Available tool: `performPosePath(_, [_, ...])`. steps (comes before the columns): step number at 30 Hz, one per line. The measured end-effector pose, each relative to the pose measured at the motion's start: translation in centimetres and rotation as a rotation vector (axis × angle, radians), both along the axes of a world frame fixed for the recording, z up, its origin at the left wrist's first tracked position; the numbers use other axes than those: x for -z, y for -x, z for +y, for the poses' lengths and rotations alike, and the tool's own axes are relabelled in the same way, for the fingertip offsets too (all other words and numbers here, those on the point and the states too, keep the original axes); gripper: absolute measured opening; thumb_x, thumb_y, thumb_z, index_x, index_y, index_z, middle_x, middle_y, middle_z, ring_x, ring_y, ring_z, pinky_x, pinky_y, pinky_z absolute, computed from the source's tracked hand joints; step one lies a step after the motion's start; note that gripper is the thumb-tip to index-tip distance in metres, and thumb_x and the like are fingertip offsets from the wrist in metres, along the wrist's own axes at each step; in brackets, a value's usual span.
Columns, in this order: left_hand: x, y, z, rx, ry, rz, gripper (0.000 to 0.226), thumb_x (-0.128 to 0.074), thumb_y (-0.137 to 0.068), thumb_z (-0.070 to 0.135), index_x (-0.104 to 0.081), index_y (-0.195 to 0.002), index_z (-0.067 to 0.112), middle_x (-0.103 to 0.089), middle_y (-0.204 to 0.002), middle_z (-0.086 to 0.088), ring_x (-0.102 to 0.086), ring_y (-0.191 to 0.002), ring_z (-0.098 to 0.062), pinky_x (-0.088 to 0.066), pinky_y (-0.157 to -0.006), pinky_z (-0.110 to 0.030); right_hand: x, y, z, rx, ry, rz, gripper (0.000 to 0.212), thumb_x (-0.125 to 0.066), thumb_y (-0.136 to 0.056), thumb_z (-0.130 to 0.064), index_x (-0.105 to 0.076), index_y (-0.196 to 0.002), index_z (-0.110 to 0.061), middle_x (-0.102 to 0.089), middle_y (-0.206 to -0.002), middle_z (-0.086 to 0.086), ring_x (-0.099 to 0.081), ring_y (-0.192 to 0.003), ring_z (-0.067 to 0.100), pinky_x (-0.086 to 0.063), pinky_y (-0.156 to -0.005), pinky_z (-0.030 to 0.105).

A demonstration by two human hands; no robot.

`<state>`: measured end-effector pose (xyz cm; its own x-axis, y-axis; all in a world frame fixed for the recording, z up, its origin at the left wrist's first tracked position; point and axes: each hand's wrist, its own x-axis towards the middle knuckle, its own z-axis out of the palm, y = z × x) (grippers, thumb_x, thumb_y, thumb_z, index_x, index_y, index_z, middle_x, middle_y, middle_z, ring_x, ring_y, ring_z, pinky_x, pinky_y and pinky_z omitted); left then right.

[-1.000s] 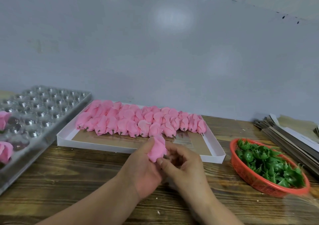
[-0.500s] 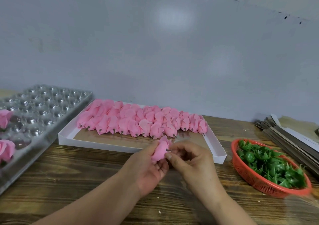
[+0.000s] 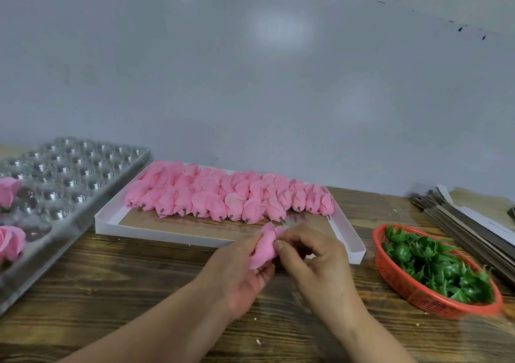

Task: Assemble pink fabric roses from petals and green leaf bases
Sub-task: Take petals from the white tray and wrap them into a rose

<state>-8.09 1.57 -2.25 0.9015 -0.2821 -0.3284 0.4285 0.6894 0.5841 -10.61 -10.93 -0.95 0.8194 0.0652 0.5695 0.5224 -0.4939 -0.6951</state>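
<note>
Bud (image 3: pixel 264 247) lower; wood table (image 3: pixel 139 293), grey wall (image 3: pixel 250 84)

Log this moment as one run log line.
left hand: holds pink rose bud | right hand: pinches its stem | leaf bases: in basket, untouched

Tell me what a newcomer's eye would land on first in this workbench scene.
First, the dense rows of pink rose buds filling the white tray at the middle back of the wooden table. In front of it, the left hand grips a single pink bud while the right hand pinches at its stem end. At the right sits a red basket heaped with green leaf bases.
</note>
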Motion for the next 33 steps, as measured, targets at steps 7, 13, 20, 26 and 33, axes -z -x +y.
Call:
performPosePath(7, [0.5,-0.1,0.3,0.011,-0.06,-0.025,0.021,-0.061,-0.093,0.013,-0.072,-0.106,0.003,-0.073,-0.105,-0.014,-0.065,-0.089,-0.019,-0.05,-0.093,-0.037,0.1,0.1,0.3,0.028,0.104,-0.089,0.009,-0.06,-0.078,-0.013,-0.065,-0.069,-0.014,-0.061,-0.068,-0.004,-0.056,-0.063,0.01,-0.048,-0.058,0.035])
performPosePath(13, [-0.1,-0.1,0.6,-0.014,-0.024,0.02,0.027,-0.059,-0.094,0.014,-0.064,-0.116,0.001,-0.067,-0.115,-0.02,-0.062,-0.095,-0.023,-0.052,-0.061,-0.028,-0.3,-0.1,0.1,0.056,-0.095,0.003,0.018,-0.074,-0.073,-0.01,-0.066,-0.079,-0.025,-0.063,-0.074,-0.006,-0.055,-0.063,0.01,-0.048,-0.06,0.024])
performPosePath(20, [-0.7,0.5,0.7,0.015,0.073,0.057,0.025,-0.06,-0.092,0.012,-0.067,-0.111,-0.004,-0.069,-0.108,-0.024,-0.066,-0.084,-0.026,-0.059,-0.064,-0.031,-0.6,-0.1,-0.3,-0.008,0.041,-0.025,0.025,-0.077,-0.064,-0.022,-0.067,-0.088,-0.021,-0.061,-0.089,-0.014,-0.057,-0.079,0.01,-0.048,-0.068,0.018])
performPosePath(26, [-0.6,0.8,0.4,0.077,0.04,0.011,0.034,-0.063,-0.086,0.018,-0.065,-0.111,-0.004,-0.071,-0.105,-0.021,-0.068,-0.099,-0.028,-0.056,-0.084,-0.038,-0.5,-0.2,-0.3,-0.027,0.052,0.055,0.026,-0.074,-0.064,-0.026,-0.069,-0.089,-0.024,-0.06,-0.083,-0.02,-0.057,-0.075,0.009,-0.05,-0.068,0.022])
performPosePath(33, [-0.3,0.9,0.6,0.166,-0.095,-0.001,0.032,-0.051,-0.098,0.021,-0.062,-0.117,-0.002,-0.071,-0.107,-0.02,-0.067,-0.103,-0.029,-0.059,-0.08,-0.04,-1.4,0.1,-0.8,-0.096,0.275,0.117,0.032,-0.077,-0.068,-0.012,-0.065,-0.086,-0.035,-0.063,-0.084,-0.015,-0.056,-0.078,0.001,-0.043,-0.069,0.011])
